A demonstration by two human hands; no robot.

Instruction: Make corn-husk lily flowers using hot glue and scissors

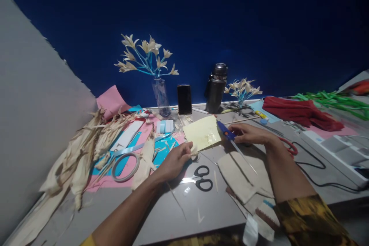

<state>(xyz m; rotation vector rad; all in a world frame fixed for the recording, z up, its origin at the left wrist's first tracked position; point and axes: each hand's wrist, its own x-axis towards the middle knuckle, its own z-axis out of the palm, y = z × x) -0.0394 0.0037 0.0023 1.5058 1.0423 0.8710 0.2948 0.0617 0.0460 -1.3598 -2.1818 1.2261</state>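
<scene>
Your left hand point(175, 160) pinches a small pale dried husk strip point(193, 155) at the near corner of the pale yellow paper sheet point(202, 133). Your right hand point(250, 133) grips the blue glue gun point(226, 131), nozzle at that sheet's right edge. Hold the strip steady and bring the nozzle close.

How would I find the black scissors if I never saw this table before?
Start at the grey table and find the pale yellow sheet in its middle. Just below it, beside the left hand, lie the scissors. Their two black ring handles and shiny blades set them apart from the blue-handled tool in the right hand.
</scene>
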